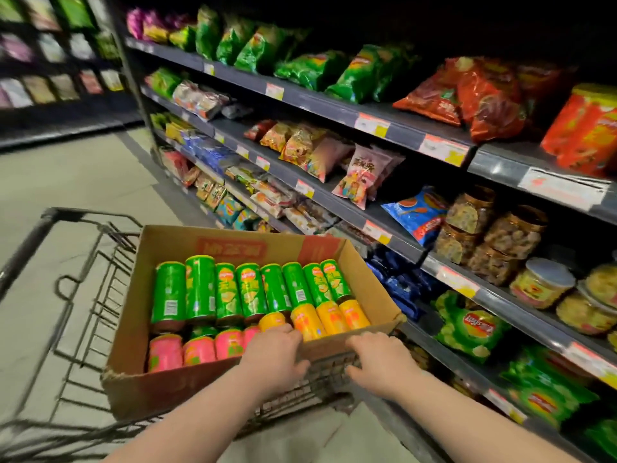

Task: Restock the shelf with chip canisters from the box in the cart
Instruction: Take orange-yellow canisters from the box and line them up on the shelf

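From my head camera, the open room is on my left: bare floor (66, 182) runs up the aisle past the cart (83, 262), with another rack well apart at the far side. On my right the shelves (367, 208) run close along the cart, and their front edges with price tags jut toward the box's right corner. The far left part of the cart is bare wire.

My left hand (273, 354) grips the near wall of the box (160, 389), fingers curled over the top edge and thumb on the outside. My right hand (380, 359) grips the same edge at the near right corner in the same way. I cannot tell whether the cart's wire is also under my fingers.

The cardboard box sits in the cart, open on top. Inside, green canisters (200, 289) lie side by side across the far half. Nearer me, pink canisters (197, 350) fill the left and yellow canisters (330, 315) the right, just beyond my left fingertips.

On the shelves beside me are bags of chips (470, 329), clear jars of snacks (510, 235) and blue packets (400, 282).
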A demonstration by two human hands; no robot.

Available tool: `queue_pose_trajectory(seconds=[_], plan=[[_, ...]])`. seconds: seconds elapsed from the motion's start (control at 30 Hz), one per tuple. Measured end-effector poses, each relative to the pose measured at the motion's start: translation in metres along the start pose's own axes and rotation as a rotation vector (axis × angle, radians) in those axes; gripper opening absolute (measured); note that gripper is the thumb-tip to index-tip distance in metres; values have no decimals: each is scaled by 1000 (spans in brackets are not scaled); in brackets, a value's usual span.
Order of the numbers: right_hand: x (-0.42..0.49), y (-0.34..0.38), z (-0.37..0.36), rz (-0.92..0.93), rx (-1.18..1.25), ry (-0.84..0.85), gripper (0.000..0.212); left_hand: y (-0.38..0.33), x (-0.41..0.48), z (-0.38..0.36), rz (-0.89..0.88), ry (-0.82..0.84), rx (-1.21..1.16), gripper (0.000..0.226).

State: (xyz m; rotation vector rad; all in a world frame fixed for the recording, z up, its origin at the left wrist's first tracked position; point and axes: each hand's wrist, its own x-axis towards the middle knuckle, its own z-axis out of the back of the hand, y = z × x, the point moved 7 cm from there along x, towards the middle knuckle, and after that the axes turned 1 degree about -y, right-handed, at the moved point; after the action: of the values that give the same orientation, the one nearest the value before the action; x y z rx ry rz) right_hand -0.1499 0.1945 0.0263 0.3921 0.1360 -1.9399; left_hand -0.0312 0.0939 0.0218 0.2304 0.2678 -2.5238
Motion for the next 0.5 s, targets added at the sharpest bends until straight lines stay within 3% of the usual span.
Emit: queue_pose_trajectory(seconds=[0.2, 0.5], plan=[[40, 30, 2, 23, -10, 54, 36, 54, 6, -2, 86, 1, -38, 44], [101, 36, 1, 62, -26, 94, 43, 96, 17, -10, 200, 14, -102, 44]])
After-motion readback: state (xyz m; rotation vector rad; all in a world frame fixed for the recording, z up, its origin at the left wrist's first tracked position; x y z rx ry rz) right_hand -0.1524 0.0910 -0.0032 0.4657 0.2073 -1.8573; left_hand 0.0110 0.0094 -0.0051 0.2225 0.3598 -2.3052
